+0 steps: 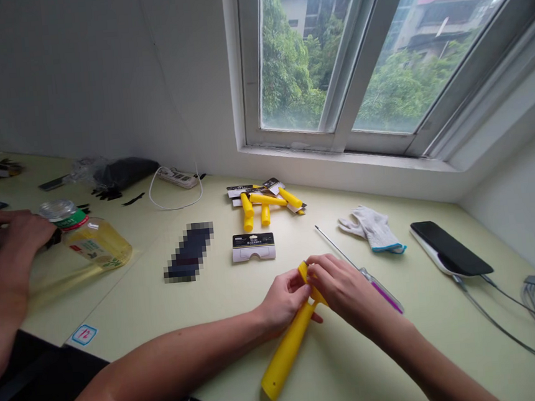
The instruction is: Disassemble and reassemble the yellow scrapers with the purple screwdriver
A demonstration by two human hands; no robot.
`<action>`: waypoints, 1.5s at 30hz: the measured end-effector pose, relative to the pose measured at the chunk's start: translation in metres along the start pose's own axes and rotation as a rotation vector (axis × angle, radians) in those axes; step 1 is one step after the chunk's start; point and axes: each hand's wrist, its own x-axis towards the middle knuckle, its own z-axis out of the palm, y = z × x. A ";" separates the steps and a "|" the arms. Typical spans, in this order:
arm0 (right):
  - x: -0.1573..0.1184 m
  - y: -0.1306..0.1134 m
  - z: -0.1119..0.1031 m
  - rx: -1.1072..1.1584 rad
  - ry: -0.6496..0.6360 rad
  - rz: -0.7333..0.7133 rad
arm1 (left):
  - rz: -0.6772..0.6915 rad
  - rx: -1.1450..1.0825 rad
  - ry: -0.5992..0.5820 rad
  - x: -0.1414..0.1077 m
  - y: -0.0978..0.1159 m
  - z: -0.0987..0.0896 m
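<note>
A yellow plastic tool point(286, 358) with a long round handle and a forked head slants over the table in front of me, its handle end pointing down and left. My left hand point(283, 302) has its fingers closed round the left side of the head. From the right, my right hand point(333, 282) pinches the top of the head, and its fingers hide much of that part. Whether there is a small piece between the fingertips, I cannot tell. Beyond my hands lies a black and white printed card point(253, 248). A screwdriver point(382, 291) with a clear and purple handle lies beside my right hand.
Several yellow handles with cards point(262, 201) are piled near the wall. A white glove point(373, 228) and a phone point(452, 250) with cables lie to the right. At left stand a tilted bottle point(95, 240), a power strip point(179, 178) and another person's hand point(24, 231). A pixelated dark item point(190, 252) lies mid-table.
</note>
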 end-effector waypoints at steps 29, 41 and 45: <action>-0.002 0.011 0.002 0.450 0.103 0.224 | -0.001 0.183 -0.017 -0.006 0.008 0.010; 0.000 0.006 0.000 0.413 0.100 0.231 | 0.014 0.207 -0.005 -0.007 0.008 0.012; -0.001 0.009 0.005 0.480 0.115 0.221 | 0.006 0.169 -0.003 -0.007 0.009 0.011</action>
